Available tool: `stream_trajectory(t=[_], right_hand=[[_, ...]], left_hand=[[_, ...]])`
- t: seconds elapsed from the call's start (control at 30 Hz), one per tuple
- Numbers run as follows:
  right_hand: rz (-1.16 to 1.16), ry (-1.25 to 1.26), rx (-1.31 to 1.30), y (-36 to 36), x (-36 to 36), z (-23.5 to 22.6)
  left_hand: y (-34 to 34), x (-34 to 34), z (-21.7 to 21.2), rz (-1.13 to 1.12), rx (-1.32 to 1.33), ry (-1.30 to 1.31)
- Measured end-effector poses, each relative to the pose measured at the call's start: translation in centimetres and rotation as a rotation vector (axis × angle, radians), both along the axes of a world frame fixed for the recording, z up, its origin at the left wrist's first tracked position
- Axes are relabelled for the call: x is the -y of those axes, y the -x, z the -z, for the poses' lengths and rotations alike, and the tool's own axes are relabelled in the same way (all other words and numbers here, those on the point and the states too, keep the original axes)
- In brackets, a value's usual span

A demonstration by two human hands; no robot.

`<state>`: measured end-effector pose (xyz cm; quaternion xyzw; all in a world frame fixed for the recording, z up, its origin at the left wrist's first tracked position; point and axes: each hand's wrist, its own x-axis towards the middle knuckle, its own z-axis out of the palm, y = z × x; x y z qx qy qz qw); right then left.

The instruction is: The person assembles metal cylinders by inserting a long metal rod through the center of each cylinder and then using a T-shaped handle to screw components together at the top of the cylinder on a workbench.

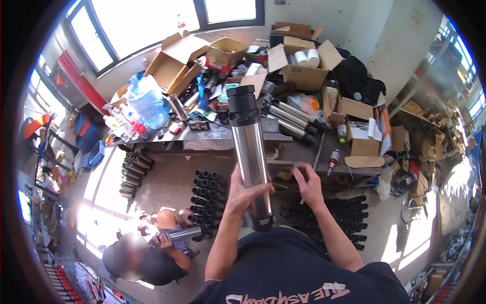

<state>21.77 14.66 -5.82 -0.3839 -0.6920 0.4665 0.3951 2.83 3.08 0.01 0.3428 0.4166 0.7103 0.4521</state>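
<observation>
In my left hand is a long steel cylinder with a black ribbed cap at its top and a black fitting at its lower end. It stands nearly upright before my chest, the thumb across its front and the other fingers behind it. My right hand is raised to the right of the cylinder, apart from it, its fingers bent, separated and holding nothing. Similar steel cylinders with black ends lie side by side on the workbench beyond my hands.
Open cardboard boxes, a blue plastic bag and bottles crowd the bench. A red-and-silver tool lies at its front edge. Black parts and black tubes cover floor patches. A co-worker at lower left grips another cylinder.
</observation>
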Motion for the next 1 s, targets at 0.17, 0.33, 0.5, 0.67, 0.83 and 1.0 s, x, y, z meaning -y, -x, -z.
stream_trajectory(t=[0.17,0.33,0.5,0.67,0.83,1.0], right_hand=[[-0.063,0.014,-0.548,4.8,-1.4,-15.1],[-0.231,0.483,-0.792,4.0,-3.7,-15.7],[-0.377,0.526,-1.066,3.1,-4.8,-10.8],[-0.271,0.295,-0.777,0.9,-1.4,-9.1],[-0.3,-0.055,0.399,-0.1,4.4,-4.9],[-0.529,0.093,0.825,1.2,7.2,12.1]], left_hand=[[-3.2,1.2,-4.4,-0.269,-0.741,0.263],[-4.4,1.9,-5.2,-0.428,-1.266,0.305],[-3.9,1.8,-4.4,-0.257,-1.343,0.359],[-3.7,3.5,0.8,-0.136,-1.141,0.247],[-5.4,8.8,14.6,-0.075,-0.838,0.484],[-6.3,13.0,30.3,-0.005,-1.08,0.784]])
